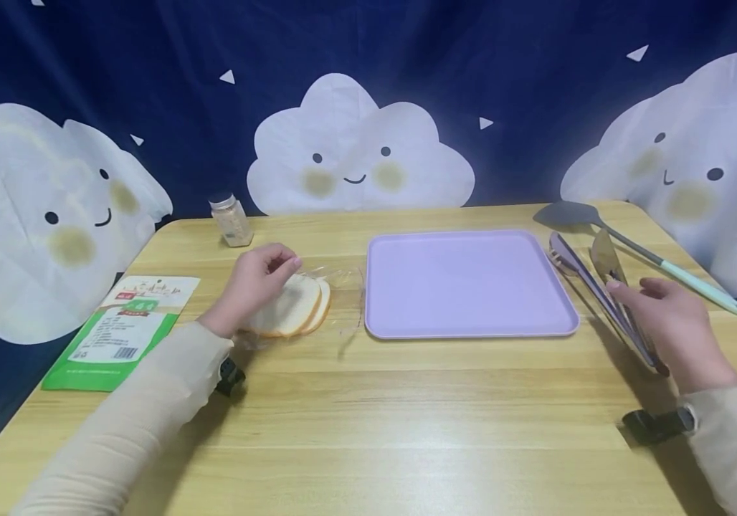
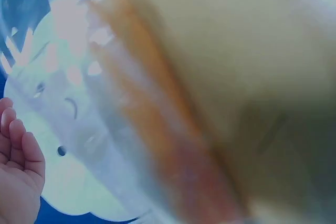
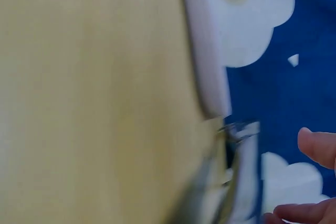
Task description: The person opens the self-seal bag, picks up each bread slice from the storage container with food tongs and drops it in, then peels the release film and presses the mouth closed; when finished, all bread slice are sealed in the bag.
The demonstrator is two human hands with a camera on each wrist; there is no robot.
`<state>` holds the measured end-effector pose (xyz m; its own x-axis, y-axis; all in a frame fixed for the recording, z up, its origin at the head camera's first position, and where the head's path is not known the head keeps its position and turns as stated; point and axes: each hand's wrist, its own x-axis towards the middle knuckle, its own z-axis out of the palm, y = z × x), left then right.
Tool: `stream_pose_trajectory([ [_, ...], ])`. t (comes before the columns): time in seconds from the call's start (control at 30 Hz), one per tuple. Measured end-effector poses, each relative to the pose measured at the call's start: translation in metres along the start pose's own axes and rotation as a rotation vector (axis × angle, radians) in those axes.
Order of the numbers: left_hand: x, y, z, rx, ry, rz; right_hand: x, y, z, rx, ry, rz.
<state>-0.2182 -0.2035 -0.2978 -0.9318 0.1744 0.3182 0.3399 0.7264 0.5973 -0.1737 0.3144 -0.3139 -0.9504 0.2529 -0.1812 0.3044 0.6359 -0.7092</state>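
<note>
Slices of white bread [image 1: 294,307] lie in a clear plastic bag [image 1: 345,301] left of centre. My left hand [image 1: 259,283] hovers over the bag's left part, its fingers loosely curled and nothing between them; brown crusts [image 2: 142,77] show blurred in the left wrist view. On the right, a pair of tongs [image 1: 601,294] lies spread on the table, its ends pointing away. My right hand [image 1: 674,326] is just right of the tongs, overlapping one arm in the head view. In the right wrist view its thumb [image 3: 317,146] and fingers are apart, beside the tongs [image 3: 244,177].
A lilac tray [image 1: 465,287] lies mid-table between the hands. Behind the tongs is a turner [image 1: 633,247] with a mint handle. A small jar [image 1: 231,221] stands at the back left, and a green and white packet [image 1: 120,333] lies near the left edge.
</note>
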Motion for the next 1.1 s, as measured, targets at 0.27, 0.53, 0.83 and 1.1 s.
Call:
stream_pose_trajectory([
  [0.27, 0.025, 0.018, -0.015, 0.045, 0.059, 0.095, 0.003, -0.061, 0.015, 0.045, 0.099, -0.162],
  [0.53, 0.056, 0.027, -0.018, 0.197, -0.094, 0.154, 0.011, -0.108, 0.055, 0.144, -0.02, -0.334],
  [0.83, 0.081, 0.025, -0.017, 0.38, -0.381, 0.265, 0.023, -0.148, 0.103, 0.143, -0.154, -0.446],
  [1.1, 0.08, 0.011, 0.015, 0.15, -0.42, 0.131, 0.024, -0.183, 0.157, 0.187, -0.308, -0.478],
])
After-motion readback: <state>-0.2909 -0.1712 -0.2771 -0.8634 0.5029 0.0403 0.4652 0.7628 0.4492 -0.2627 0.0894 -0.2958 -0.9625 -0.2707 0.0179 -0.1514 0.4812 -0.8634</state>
